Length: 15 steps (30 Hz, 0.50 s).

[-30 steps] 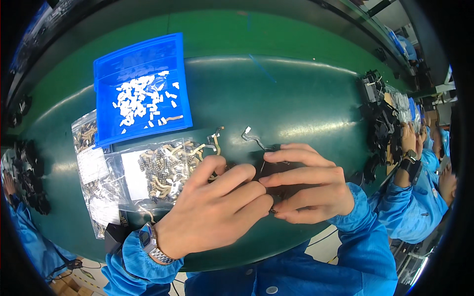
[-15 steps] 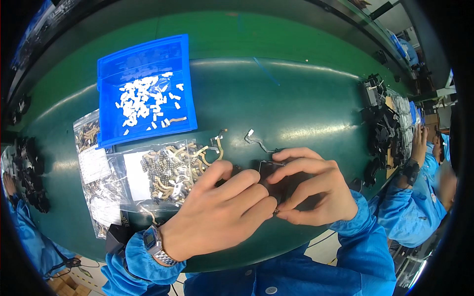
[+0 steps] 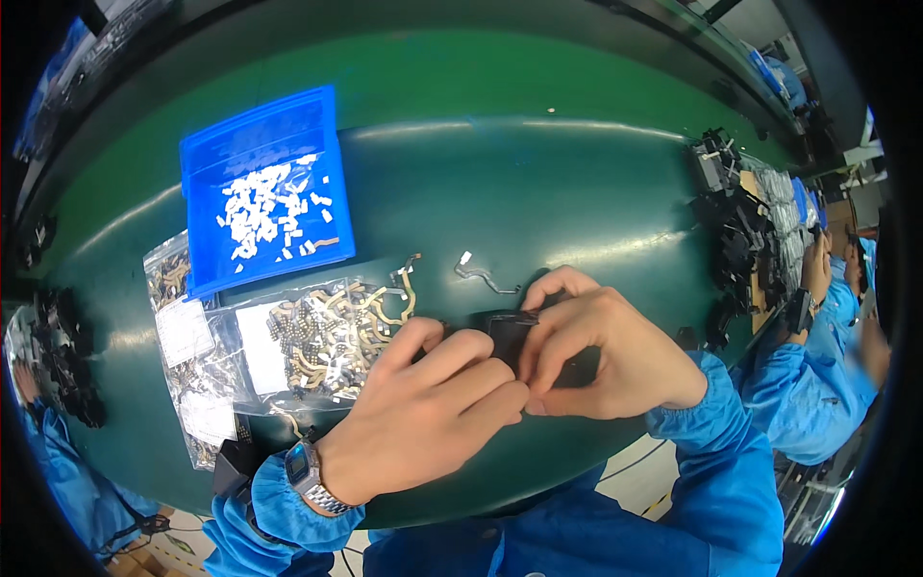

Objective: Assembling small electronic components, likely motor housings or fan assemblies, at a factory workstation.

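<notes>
Both of my hands close around a small black plastic part just above the near edge of the green table. My left hand, with a metal wristwatch, covers the part's left side with bent fingers. My right hand pinches its top and right side with thumb and fingertips. Most of the part is hidden by my fingers. A loose thin flex cable with a white end lies on the table just beyond my hands.
A blue tray of small white pieces sits at the far left. Clear bags of gold flex cables lie beside my left hand. Black parts pile at the right and far left. Another person in blue sleeves works at the right.
My hands have slid slightly right and nearer, and my right fingers have curled tighter over the black part. The loose cable has stayed in place.
</notes>
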Available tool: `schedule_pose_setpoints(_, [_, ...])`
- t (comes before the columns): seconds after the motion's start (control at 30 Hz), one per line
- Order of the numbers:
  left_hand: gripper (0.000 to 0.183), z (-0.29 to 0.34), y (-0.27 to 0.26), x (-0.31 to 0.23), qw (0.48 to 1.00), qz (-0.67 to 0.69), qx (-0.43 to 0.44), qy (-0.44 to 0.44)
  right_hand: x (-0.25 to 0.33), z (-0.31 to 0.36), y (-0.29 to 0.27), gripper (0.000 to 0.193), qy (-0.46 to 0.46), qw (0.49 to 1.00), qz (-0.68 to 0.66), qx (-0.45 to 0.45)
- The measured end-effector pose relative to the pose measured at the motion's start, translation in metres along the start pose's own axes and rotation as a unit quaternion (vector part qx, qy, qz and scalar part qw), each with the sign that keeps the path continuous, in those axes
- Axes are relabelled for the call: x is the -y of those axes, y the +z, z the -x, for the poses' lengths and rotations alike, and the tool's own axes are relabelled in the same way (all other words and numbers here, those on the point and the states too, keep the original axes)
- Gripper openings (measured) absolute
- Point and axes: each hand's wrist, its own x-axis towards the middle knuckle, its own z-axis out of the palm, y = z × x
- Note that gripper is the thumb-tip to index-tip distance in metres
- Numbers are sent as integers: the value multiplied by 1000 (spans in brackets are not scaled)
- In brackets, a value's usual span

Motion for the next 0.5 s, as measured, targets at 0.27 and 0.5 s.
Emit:
schedule_pose_setpoints(0.27, [25,-3,-3,1,999,-17,7,30,8,25,-31,25,-110,978,166,-55])
schedule_pose_setpoints(0.5, [25,0,-9,2,996,-52,-47,50,12,-9,-15,48,-176,948,260,45])
